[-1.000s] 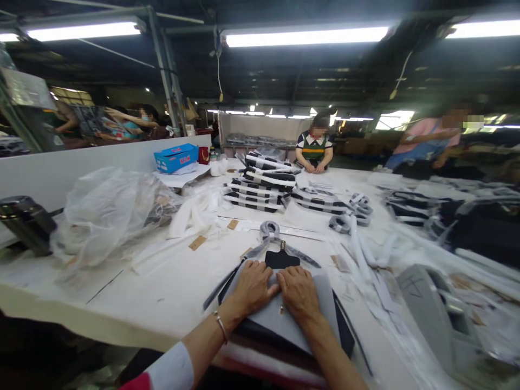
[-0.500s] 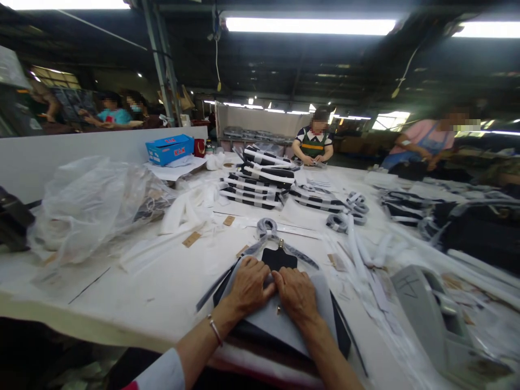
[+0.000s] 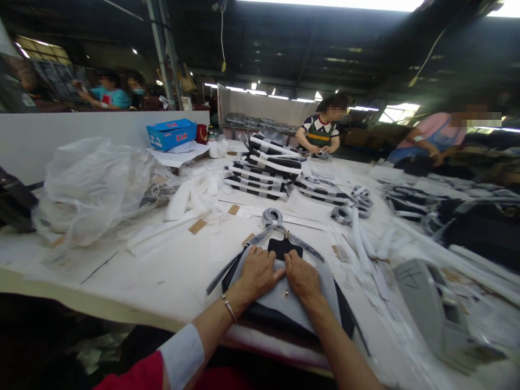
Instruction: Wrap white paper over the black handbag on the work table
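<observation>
A grey flap [image 3: 325,300] of a dark bag [image 3: 345,325] lies at the near table edge. My left hand [image 3: 257,272] and my right hand [image 3: 301,276] rest flat on it side by side, thumbs almost touching, fingers pressing near its far edge. Just beyond my fingertips a black tab with a small metal clasp [image 3: 285,246] sticks out. A wrapped grey strap [image 3: 273,219] runs from it and coils further back. Neither hand grips anything.
Striped bag stacks [image 3: 264,173] stand mid-table. A crumpled clear plastic bag [image 3: 95,187] lies left, a blue box [image 3: 170,133] behind it. White wrapping strips [image 3: 361,238] and a grey device [image 3: 426,309] lie right. Other people work at the far end [image 3: 323,132] and right [image 3: 434,138].
The view has tilted down and shifted a little. Both hands stay pressed on the grey flap, moved slightly toward its far edge.
</observation>
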`<state>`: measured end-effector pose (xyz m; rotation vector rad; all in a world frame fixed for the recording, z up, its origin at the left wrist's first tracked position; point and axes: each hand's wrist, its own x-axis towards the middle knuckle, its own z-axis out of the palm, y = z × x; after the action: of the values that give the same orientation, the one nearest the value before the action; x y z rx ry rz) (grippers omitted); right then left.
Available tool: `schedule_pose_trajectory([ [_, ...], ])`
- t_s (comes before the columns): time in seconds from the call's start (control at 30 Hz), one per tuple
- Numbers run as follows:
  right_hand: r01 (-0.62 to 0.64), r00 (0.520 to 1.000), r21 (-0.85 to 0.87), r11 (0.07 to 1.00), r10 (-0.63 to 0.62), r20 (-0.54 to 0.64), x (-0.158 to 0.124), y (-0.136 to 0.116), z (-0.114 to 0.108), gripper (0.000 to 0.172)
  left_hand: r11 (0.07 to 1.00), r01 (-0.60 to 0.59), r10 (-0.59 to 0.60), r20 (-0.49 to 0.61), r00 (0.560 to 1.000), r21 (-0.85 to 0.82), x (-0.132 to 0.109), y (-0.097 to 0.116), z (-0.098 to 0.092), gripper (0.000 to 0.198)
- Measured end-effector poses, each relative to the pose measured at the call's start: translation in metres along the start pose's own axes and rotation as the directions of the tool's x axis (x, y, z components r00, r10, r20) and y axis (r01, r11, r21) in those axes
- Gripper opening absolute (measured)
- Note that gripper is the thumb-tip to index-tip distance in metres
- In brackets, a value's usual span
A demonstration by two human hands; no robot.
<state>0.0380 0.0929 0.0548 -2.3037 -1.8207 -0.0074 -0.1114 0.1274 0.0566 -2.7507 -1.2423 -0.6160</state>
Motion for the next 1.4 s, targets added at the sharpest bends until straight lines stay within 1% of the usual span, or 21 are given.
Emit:
schedule_pose_trajectory([
  [0.07, 0.023, 0.996, -0.008, 1.000, -0.024, -0.088, -0.001, 0.002, 0.001, 0.028, 1.000, 0.004, -0.004, -0.001, 1.000, -0.015, -0.001, 0.000, 0.001, 0.040],
  [0.13, 0.055, 0.982, -0.021, 0.998, -0.057, -0.181, -0.001, 0.005, 0.005, 0.027, 0.999, 0.007, -0.008, -0.029, 1.000, -0.034, -0.001, -0.001, 0.001, 0.046],
  [0.17, 0.072, 0.974, -0.021, 0.997, -0.074, -0.215, 0.000, 0.007, 0.007, 0.030, 0.998, -0.028, 0.025, -0.050, 0.998, -0.050, -0.001, -0.002, 0.002, 0.048],
  [0.27, 0.123, 0.957, 0.018, 0.992, -0.114, -0.267, 0.001, 0.012, 0.018, 0.040, 0.964, -0.235, 0.226, -0.078, 0.971, -0.126, -0.002, -0.004, 0.004, 0.052],
  [0.3, 0.135, 0.954, 0.041, 0.990, -0.119, -0.275, 0.002, 0.014, 0.022, 0.042, 0.947, -0.281, 0.275, -0.060, 0.960, -0.157, -0.003, -0.005, 0.005, 0.048],
  [0.33, 0.143, 0.951, 0.071, 0.987, -0.117, -0.285, 0.003, 0.016, 0.025, 0.044, 0.937, -0.297, 0.297, -0.030, 0.954, -0.182, -0.003, -0.005, 0.006, 0.043],
  [0.4, 0.154, 0.948, 0.174, 0.973, -0.096, -0.304, 0.007, 0.021, 0.026, 0.047, 0.938, -0.275, 0.288, 0.032, 0.957, -0.212, -0.002, -0.005, 0.008, 0.035],
  [0.47, 0.117, 0.960, 0.339, 0.934, -0.019, -0.279, 0.015, 0.026, 0.022, 0.048, 0.938, -0.268, 0.286, 0.052, 0.957, -0.218, -0.002, -0.005, 0.008, 0.030],
  [0.53, -0.008, 0.979, 0.496, 0.869, 0.108, -0.174, 0.028, 0.029, 0.012, 0.046, 0.935, -0.280, 0.295, 0.036, 0.955, -0.218, -0.001, -0.005, 0.007, 0.028],
  [0.6, -0.144, 0.976, 0.565, 0.813, 0.210, -0.053, 0.042, 0.030, 0.002, 0.045, 0.934, -0.283, 0.296, 0.026, 0.955, -0.219, -0.001, -0.006, 0.006, 0.029],
  [0.63, -0.189, 0.972, 0.571, 0.799, 0.235, -0.007, 0.050, 0.029, -0.001, 0.045, 0.933, -0.283, 0.296, 0.026, 0.955, -0.220, -0.001, -0.006, 0.005, 0.029],
  [0.73, -0.242, 0.967, 0.559, 0.793, 0.242, 0.076, 0.065, 0.022, 0.000, 0.053, 0.931, -0.280, 0.295, 0.033, 0.955, -0.236, -0.001, -0.006, 0.006, 0.029],
  [0.87, -0.247, 0.969, 0.563, 0.789, 0.203, 0.140, 0.064, 0.015, 0.011, 0.068, 0.926, -0.272, 0.292, 0.039, 0.956, -0.260, -0.001, -0.006, 0.008, 0.032],
  [0.93, -0.246, 0.969, 0.627, 0.739, 0.181, 0.167, 0.059, 0.015, 0.012, 0.074, 0.927, -0.270, 0.290, 0.040, 0.956, -0.262, -0.001, -0.006, 0.008, 0.034],
  [1.0, -0.259, 0.966, 0.733, 0.629, 0.176, 0.190, 0.055, 0.017, 0.010, 0.080, 0.929, -0.268, 0.287, 0.039, 0.957, -0.255, -0.001, -0.006, 0.008, 0.035],
  [1.07, -0.250, 0.965, 0.831, 0.496, 0.191, 0.177, 0.054, 0.018, 0.006, 0.081, 0.931, -0.270, 0.287, 0.035, 0.957, -0.244, -0.001, -0.006, 0.007, 0.034],
  [1.1, -0.227, 0.968, 0.864, 0.450, 0.199, 0.150, 0.054, 0.018, 0.004, 0.079, 0.932, -0.272, 0.288, 0.034, 0.957, -0.239, -0.001, -0.007, 0.006, 0.034],
  [1.17, -0.153, 0.976, 0.904, 0.398, 0.204, 0.075, 0.053, 0.017, -0.002, 0.073, 0.935, -0.271, 0.288, 0.040, 0.957, -0.230, 0.000, -0.007, 0.006, 0.035],
  [1.23, -0.080, 0.978, 0.918, 0.388, 0.207, -0.002, 0.052, 0.014, -0.008, 0.064, 0.940, -0.263, 0.280, 0.052, 0.959, -0.219, 0.000, -0.007, 0.006, 0.038],
  [1.3, -0.024, 0.977, 0.917, 0.398, 0.204, -0.063, 0.049, 0.011, -0.015, 0.057, 0.943, -0.255, 0.272, 0.056, 0.961, -0.214, 0.000, -0.008, 0.007, 0.039],
  [1.4, 0.013, 0.988, 0.899, 0.438, 0.134, -0.080, 0.041, 0.009, -0.026, 0.056, 0.943, -0.254, 0.271, 0.050, 0.961, -0.217, 0.001, -0.008, 0.007, 0.039],
])
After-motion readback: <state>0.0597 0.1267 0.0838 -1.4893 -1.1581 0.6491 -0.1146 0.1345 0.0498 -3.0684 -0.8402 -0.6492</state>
